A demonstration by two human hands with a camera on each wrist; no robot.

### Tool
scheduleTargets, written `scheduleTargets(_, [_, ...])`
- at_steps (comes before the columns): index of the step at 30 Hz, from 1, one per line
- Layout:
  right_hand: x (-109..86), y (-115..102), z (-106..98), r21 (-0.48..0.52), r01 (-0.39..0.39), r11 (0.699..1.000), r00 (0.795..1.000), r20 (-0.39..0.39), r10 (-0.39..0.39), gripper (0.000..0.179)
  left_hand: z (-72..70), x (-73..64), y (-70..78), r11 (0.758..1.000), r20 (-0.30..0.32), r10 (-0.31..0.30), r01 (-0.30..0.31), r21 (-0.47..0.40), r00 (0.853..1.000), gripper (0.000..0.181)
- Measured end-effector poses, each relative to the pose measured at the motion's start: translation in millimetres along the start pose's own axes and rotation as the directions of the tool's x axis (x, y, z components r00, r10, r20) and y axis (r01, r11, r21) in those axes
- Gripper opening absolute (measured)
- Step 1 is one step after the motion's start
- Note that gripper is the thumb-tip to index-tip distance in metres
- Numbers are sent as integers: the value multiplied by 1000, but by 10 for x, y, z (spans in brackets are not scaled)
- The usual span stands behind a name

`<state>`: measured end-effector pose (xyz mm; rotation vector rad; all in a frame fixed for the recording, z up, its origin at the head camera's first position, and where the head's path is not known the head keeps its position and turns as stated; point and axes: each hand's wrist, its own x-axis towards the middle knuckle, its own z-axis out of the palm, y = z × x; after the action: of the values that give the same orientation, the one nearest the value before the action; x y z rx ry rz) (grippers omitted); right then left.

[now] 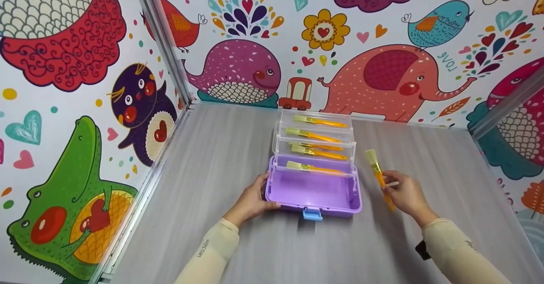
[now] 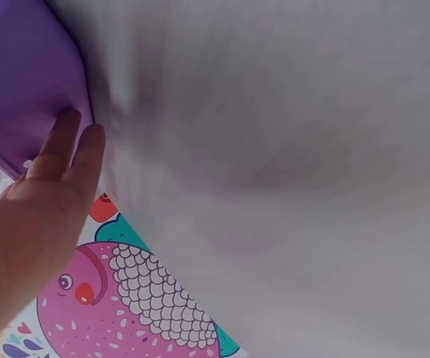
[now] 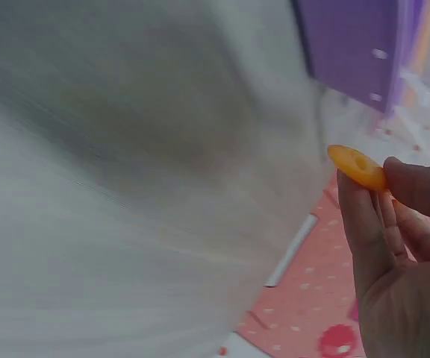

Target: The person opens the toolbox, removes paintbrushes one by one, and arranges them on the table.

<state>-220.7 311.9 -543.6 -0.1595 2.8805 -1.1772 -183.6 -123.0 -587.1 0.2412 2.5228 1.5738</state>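
Observation:
A purple storage box (image 1: 314, 190) stands unfolded on the table, with clear tiered trays (image 1: 282, 126) raised behind its bare lower compartment. Several paintbrushes with orange handles and pale bristles lie in the trays, among them a front paintbrush (image 1: 316, 168). My left hand (image 1: 251, 201) grips the box's front left corner, thumb along the front rim and fingers against the side (image 2: 39, 82). To the right of the box, my right hand (image 1: 406, 192) pinches another paintbrush (image 1: 375, 169) by its handle, bristles upward and away from me. Its orange handle end (image 3: 357, 165) shows in the right wrist view.
A light blue latch (image 1: 312, 214) hangs at the box's front. The grey wood-grain table (image 1: 204, 148) meets printed cartoon walls (image 1: 293, 41) at the back and sides, with a metal frame post (image 1: 163, 41) at the back left corner.

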Motion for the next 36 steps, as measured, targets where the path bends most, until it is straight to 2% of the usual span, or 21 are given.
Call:
scheduleTargets(5, [-23, 111, 104, 10, -74, 997, 997, 30, 73, 41, -5, -4, 15, 1000, 0, -3, 3, 11, 1000, 103])
scheduleTargets(11, [0, 138, 228, 5, -152, 988, 986, 76, 151, 40, 3, -10, 43, 1000, 0, -17, 17, 0, 1000, 102])
scheduleTargets(17, [53, 136, 322, 21, -172, 985, 982, 85, 170, 39, 3, -13, 52, 998, -7, -35, 35, 56, 999, 98])
scheduleTargets(22, [83, 116, 380, 19, -227, 974, 968, 116, 224, 40, -7, -21, 69, 996, -7, -47, 47, 81, 999, 98])
scheduleTargets(26, [94, 115, 414, -6, -238, 971, 964, 119, 237, 41, -11, -20, 71, 995, -8, -46, 47, 93, 999, 98])
scheduleTargets(36, [104, 127, 464, -50, -214, 976, 973, 83, 218, 38, -10, -14, 54, 996, -10, -30, 31, 78, 999, 98])
